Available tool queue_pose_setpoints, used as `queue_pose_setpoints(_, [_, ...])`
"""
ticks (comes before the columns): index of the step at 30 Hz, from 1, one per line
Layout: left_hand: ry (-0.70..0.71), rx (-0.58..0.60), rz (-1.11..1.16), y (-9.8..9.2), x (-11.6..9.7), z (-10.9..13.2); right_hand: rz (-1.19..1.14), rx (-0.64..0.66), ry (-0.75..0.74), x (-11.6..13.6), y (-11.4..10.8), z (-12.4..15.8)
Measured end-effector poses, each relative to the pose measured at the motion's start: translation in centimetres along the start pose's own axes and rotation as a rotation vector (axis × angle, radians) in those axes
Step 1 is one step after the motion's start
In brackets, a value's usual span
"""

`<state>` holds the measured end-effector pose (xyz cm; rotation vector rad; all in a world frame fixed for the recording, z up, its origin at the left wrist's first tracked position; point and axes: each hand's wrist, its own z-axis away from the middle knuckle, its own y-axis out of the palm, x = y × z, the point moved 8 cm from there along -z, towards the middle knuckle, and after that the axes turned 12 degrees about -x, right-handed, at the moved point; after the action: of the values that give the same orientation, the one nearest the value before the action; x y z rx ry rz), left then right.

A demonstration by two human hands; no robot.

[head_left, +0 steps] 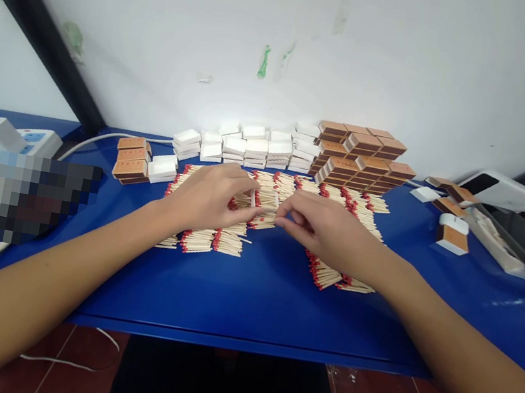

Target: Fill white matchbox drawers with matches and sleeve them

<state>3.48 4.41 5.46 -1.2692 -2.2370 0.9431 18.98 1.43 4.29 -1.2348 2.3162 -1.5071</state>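
Showing red heads and pale sticks inside it, a small white tray (276, 200) is held at its left end by the left hand (209, 195), whose thumb and forefinger are set along its front and back edges. Near the tray's right end, the right hand (319, 223) is placed with fingers curled and thumb and forefinger brought close together; whether anything is pinched there cannot be told. Both hands are positioned over loose matches (228, 243), which are spread in rows across the blue desk (253, 307), with most of their red heads turned to the left. Between the front clusters, a patch of blue surface is left uncovered. Behind the matches, white box pieces (257, 148) are stacked in a long row along the pale wall (292, 26), and beside them, on the right, brown-orange matchboxes (364, 164) are piled in several layers. A smaller group of brown-orange boxes (131, 160) is set at the left end of the row. Farther left, a white power strip (41, 142) and a dark object (56, 201), partly obscured by pixelation, are seen. On the right, a few loose boxes (454, 206) are scattered near a white device (502, 191) with a black panel.
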Motion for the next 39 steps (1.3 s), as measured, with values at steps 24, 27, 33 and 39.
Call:
queue_pose_setpoints(24, [-0.11,-0.022,-0.015,-0.4,1.1,-0.2,-0.005,0.092,-0.084,0.8,1.9,0.3])
queue_pose_setpoints(27, [-0.098,-0.009,-0.016,-0.3,0.9,-0.2,0.005,0.111,-0.055,0.5,2.2,0.3])
queue_pose_setpoints(33, [-0.092,-0.01,-0.011,-0.4,0.8,-0.2,0.004,0.114,-0.053,0.4,2.2,0.3])
queue_pose_setpoints(39, [-0.089,-0.005,-0.015,-0.4,0.7,-0.2,-0.021,0.123,-0.022,0.2,2.4,0.4])
